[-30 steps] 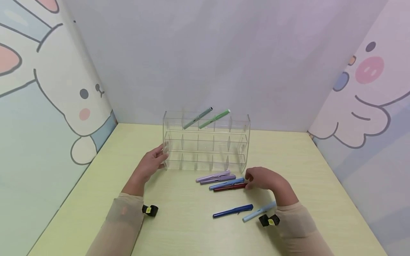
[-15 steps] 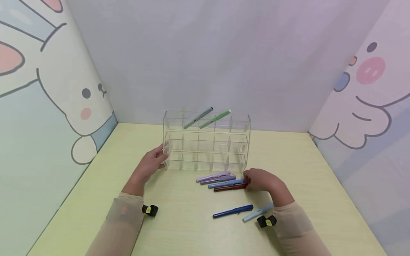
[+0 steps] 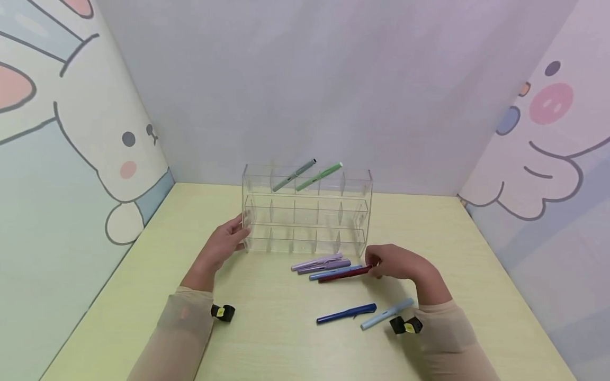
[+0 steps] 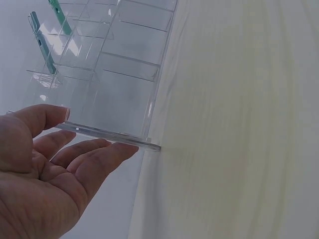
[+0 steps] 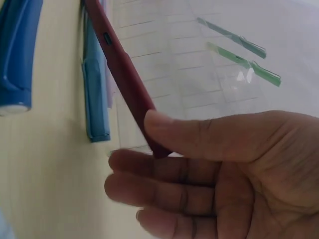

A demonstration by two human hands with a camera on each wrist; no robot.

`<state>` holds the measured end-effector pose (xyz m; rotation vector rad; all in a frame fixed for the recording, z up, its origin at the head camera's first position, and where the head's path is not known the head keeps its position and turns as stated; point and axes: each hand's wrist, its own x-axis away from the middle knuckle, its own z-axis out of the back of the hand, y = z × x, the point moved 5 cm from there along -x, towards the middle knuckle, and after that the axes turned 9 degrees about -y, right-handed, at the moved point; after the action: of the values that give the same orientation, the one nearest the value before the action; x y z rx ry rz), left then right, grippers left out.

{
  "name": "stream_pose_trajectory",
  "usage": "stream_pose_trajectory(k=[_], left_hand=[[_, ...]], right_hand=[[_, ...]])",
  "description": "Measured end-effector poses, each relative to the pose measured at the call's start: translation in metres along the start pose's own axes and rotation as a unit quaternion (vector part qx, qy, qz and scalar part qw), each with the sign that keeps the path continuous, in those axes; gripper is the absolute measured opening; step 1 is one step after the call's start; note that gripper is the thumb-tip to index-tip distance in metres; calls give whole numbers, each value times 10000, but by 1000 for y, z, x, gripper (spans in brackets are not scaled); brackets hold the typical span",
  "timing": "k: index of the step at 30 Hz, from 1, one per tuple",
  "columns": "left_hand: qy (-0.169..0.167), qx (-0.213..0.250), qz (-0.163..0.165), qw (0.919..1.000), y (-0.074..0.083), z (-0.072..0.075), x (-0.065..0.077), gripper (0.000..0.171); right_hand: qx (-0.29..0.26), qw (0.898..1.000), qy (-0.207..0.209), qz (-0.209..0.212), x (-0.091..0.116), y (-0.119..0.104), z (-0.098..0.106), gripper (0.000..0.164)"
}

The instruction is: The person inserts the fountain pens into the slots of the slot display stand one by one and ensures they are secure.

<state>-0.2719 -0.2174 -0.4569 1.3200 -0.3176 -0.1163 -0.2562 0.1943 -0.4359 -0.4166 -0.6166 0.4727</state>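
My right hand (image 3: pixel 400 262) pinches one end of a dark red pen (image 3: pixel 344 274) between thumb and fingers. In the right wrist view the red pen (image 5: pixel 130 82) slants up and away from the thumb (image 5: pixel 167 130). A clear acrylic pen rack (image 3: pixel 306 216) with stepped rows of compartments stands at the middle back of the table. My left hand (image 3: pixel 224 242) grips its left side panel (image 4: pixel 107 134), thumb on the inner side and fingers on the outer. In the rack's top row lean a grey-green pen (image 3: pixel 294 175) and a light green pen (image 3: pixel 319 177).
In front of the rack lie a blue pen (image 3: pixel 329 274), a purple pen (image 3: pixel 324 267) and a lilac pen (image 3: pixel 314 262), close together. Nearer me are a dark blue pen (image 3: pixel 346 314) and a pale blue pen (image 3: pixel 387 314), near the right wrist. Cartoon-printed walls surround the table (image 3: pixel 267 328).
My right hand has pinched the red pen and raised its end, so it now overlaps the blue pen, which shifted slightly left. The left hand and rack have stayed put.
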Motion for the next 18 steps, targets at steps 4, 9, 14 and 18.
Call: stream_pose_trajectory(k=[4, 9, 14, 18], left_hand=[[-4, -3, 23, 10000, 0, 0, 0, 61], [-29, 11, 18, 10000, 0, -1, 0, 62], [-47, 13, 17, 10000, 0, -1, -1, 62], [-34, -2, 61, 10000, -1, -1, -1, 62]], right_hand=[[-570, 9972, -79, 468, 4, -2, 5, 12], [-1113, 9896, -33, 910, 7, -7, 11, 7], [-1463, 9811, 53, 1263, 6, -9, 14, 7], [-1491, 9797, 159, 1334, 6, -10, 14, 15]])
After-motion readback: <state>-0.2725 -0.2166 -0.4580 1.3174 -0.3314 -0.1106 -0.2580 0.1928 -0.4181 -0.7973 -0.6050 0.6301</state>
